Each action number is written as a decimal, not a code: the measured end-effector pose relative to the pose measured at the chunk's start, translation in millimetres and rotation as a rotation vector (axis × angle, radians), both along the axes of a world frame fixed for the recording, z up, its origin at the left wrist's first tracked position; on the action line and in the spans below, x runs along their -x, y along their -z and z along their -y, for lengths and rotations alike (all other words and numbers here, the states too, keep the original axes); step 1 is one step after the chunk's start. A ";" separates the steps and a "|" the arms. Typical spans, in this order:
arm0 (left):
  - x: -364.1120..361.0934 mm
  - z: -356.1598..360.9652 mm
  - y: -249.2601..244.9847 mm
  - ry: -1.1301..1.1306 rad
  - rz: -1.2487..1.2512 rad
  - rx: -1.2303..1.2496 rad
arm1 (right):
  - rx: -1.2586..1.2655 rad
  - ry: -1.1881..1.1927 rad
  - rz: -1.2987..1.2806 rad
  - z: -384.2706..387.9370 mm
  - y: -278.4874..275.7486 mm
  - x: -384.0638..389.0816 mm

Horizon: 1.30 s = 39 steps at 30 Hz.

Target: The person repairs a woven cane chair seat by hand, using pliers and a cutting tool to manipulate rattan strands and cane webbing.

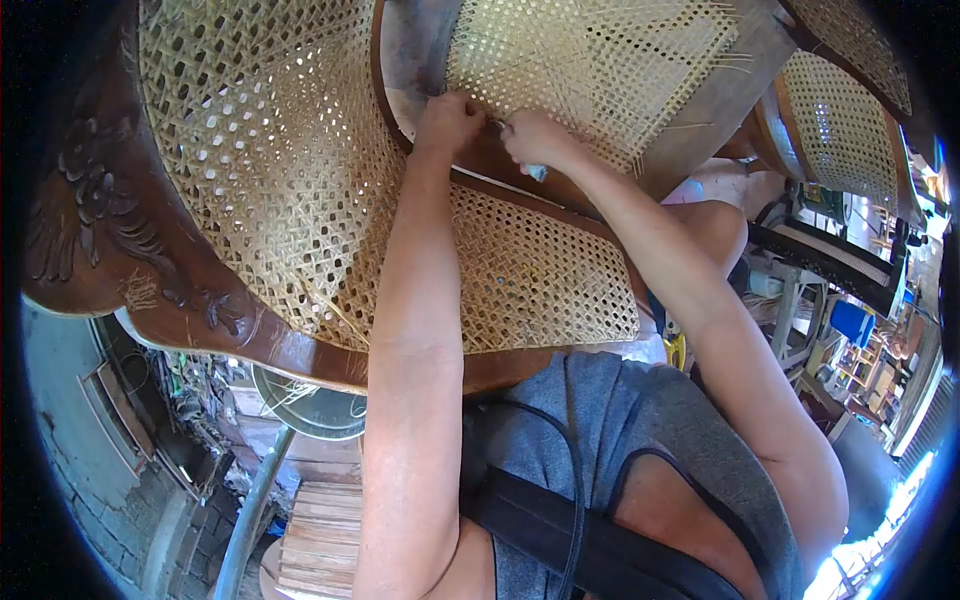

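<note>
My left hand (452,122) is closed, its fingers bent down at the lower left edge of a woven cane panel (590,60) in the wooden seat. Whatever those fingers may pinch is too small to make out. Close on its right, my right hand (537,140) grips a small tool (537,173) whose pale blue end sticks out below the fist. A thin metallic tip seems to point from it toward the left hand. Loose cane ends stick out along the panel's right edge.
Larger cane weaving (280,160) fills the dark carved wooden frame (100,200) on the left, with another cane section (540,270) below my hands. A round metal tray (325,415) holds cane strips. More caned furniture (840,125) stands at right. Wooden slats (318,540) lie lower left.
</note>
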<state>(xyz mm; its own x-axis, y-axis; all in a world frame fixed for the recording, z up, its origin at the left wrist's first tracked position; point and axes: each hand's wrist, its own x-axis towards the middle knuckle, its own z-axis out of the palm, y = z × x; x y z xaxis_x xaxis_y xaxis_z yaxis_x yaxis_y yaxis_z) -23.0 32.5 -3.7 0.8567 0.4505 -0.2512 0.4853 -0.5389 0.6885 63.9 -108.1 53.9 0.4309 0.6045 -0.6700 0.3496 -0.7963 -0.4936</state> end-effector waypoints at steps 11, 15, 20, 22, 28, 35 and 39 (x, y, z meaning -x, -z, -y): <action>-1.0 -1.5 3.4 0.010 0.025 -0.035 | 0.010 0.031 0.114 -18.1 3.2 17.6; 0.0 3.0 -4.6 0.014 0.068 -0.090 | -0.021 0.214 0.150 -8.6 7.0 25.7; -2.6 3.7 -6.9 -0.007 0.003 -0.081 | -0.003 0.110 0.192 -8.8 -3.2 22.3; 1.6 3.3 -5.0 0.000 0.014 -0.105 | -0.059 0.112 0.253 -9.2 17.0 20.1; -4.6 3.2 16.8 0.086 0.180 -0.014 | -0.200 0.220 0.544 -5.7 49.5 30.9; 2.9 0.2 16.9 0.125 0.182 -0.235 | -0.245 0.313 0.306 2.1 15.2 38.9; 0.1 3.4 0.2 0.117 0.135 -0.153 | -0.234 0.233 0.248 9.0 0.1 34.4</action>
<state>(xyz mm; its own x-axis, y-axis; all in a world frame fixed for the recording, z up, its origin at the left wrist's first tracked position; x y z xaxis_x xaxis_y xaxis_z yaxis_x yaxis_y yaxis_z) -23.1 29.1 -3.9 0.9263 0.3706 -0.0676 0.3229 -0.6888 0.6490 29.5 -117.1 53.8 0.7054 0.5956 -0.3842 0.3049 -0.7443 -0.5941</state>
